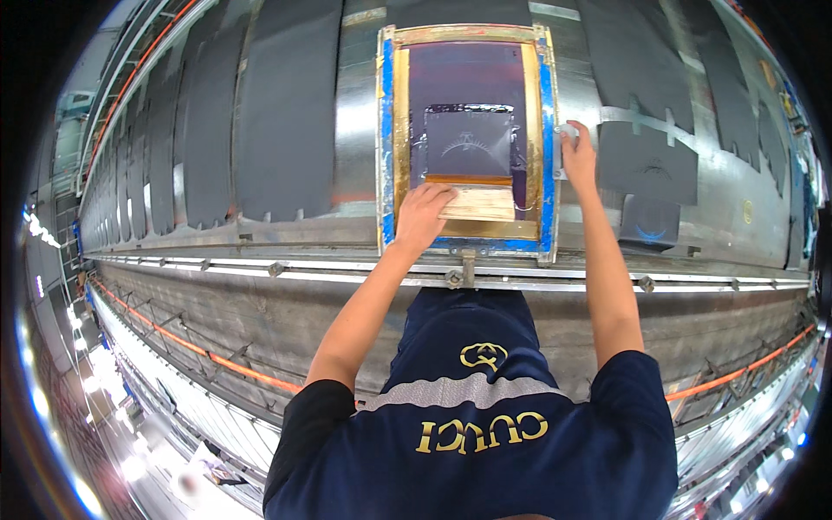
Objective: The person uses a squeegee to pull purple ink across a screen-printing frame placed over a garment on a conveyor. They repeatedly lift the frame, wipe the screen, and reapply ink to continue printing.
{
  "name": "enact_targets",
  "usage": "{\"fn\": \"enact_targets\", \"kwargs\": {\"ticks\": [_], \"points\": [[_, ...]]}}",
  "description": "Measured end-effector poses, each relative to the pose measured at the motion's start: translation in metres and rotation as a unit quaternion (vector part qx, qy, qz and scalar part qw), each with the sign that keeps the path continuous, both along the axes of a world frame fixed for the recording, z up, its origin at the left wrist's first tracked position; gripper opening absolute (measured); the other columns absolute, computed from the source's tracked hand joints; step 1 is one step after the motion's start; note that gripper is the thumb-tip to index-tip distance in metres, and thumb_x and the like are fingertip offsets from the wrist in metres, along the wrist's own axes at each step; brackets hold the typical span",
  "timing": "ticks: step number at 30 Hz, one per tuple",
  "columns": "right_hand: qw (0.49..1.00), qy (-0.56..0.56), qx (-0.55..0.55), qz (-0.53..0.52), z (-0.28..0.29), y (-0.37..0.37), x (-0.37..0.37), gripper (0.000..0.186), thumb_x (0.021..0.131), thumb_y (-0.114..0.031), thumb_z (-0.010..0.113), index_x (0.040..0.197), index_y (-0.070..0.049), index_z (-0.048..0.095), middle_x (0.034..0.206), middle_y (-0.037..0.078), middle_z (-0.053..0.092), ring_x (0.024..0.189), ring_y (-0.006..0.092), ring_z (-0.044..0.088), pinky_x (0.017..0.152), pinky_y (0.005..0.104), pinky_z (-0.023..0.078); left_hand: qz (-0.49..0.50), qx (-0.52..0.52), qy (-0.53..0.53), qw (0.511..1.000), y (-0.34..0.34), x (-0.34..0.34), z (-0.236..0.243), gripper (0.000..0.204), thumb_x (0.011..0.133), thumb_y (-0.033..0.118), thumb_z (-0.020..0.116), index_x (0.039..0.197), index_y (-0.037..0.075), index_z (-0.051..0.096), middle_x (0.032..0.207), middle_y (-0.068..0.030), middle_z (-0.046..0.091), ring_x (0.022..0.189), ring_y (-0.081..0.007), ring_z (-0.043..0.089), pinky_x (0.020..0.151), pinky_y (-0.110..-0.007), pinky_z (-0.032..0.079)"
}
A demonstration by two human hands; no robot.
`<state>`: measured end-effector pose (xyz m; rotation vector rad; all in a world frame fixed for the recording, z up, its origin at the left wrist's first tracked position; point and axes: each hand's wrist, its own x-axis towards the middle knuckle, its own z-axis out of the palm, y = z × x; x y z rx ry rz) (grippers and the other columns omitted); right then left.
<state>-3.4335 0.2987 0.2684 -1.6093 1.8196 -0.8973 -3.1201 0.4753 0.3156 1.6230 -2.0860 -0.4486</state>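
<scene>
While the left hand (425, 212) grips the left end of a wooden squeegee (479, 204), fingers bent over its top, the right hand (579, 156) is at the right side of a screen frame (546, 147), thumb and fingers apparently closed around a pale fitting (568, 132). Squeegee position: inside the frame, lying crosswise over the near part of the dark mesh (468, 74), its orange-brown blade (472, 180) along the far side. Beyond the blade, a glossy dark rectangle carries a pale arc motif (468, 143). Step in hand, as judged: a screen-printing pass, phase of stroke uncertain from one view. A further pass would call for level pressure along the blade and a steady frame. Surface: a long metal counter (358, 113), edged on the near side by a metal rail (555, 274); the frame sits close to it. Right of the frame, a dark panel (648, 169) bears a faint arc; just below, a smaller dark piece (650, 223) shows a blue one. Left, flat dark panels (290, 104) recede in a row. Room: hall-like, with bright lights (39, 400) at the left rim, details blurred.
</scene>
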Motion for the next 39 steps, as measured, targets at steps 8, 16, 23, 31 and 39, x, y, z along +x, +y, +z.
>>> {"fn": "enact_targets", "kwargs": {"ticks": [8,16,23,31,39], "points": [[0.998,-0.032,-0.01,-0.06,0.026,-0.013,0.025,0.021,0.099,-0.03,0.064,0.112,-0.016,0.074,0.067,0.004,0.058,0.062,0.0146,0.048,0.063,0.0343,0.045,-0.003,-0.021,0.022,1.0,0.044,0.017,-0.008,0.061,0.07,0.003,0.073,0.129,0.013,0.065,0.134,-0.0053,0.063,0.125,-0.0297,0.056,0.105,-0.044,0.046],[0.981,-0.188,-0.046,-0.013,0.028,0.029,0.212,0.021,0.103,-0.024,0.061,0.111,-0.007,0.07,0.069,-0.003,0.054,0.061,0.0062,0.045,0.056,0.0274,0.038,0.031,-0.031,0.027,0.999,0.081,0.176,0.019,0.062,0.067,0.0,0.075,0.127,0.013,0.068,0.13,-0.004,0.066,0.121,-0.0287,0.059,0.097,-0.043,0.048],[0.977,-0.21,-0.006,-0.034,0.003,0.07,0.404,0.02,0.103,-0.024,0.061,0.11,-0.007,0.07,0.062,-0.002,0.048,0.059,0.0066,0.043,0.054,0.029,0.035,0.002,-0.038,-0.041,0.998,0.104,0.373,0.017,0.056,0.066,0.001,0.073,0.121,0.013,0.07,0.122,-0.0034,0.068,0.113,-0.0276,0.061,0.093,-0.043,0.048],[0.985,-0.172,0.005,-0.026,-0.019,0.077,0.442,0.021,0.103,-0.024,0.061,0.112,-0.009,0.071,0.064,-0.003,0.049,0.056,0.006,0.039,0.052,0.0288,0.033,0.029,-0.045,-0.023,0.998,0.127,0.424,0.007,0.059,0.068,0.0,0.07,0.125,0.015,0.069,0.126,-0.0022,0.068,0.117,-0.025,0.06,0.093,-0.041,0.049],[0.999,-0.018,0.032,-0.022,0.005,0.078,0.464,0.025,0.102,-0.028,0.06,0.115,-0.011,0.072,0.081,0.015,0.066,0.068,0.0251,0.059,0.069,0.04,0.049,-0.007,-0.053,-0.101,0.994,0.154,0.434,-0.02,0.054,0.072,0.001,0.067,0.123,0.02,0.072,0.128,0.0042,0.069,0.117,-0.0193,0.063,0.09,-0.037,0.05]]}}
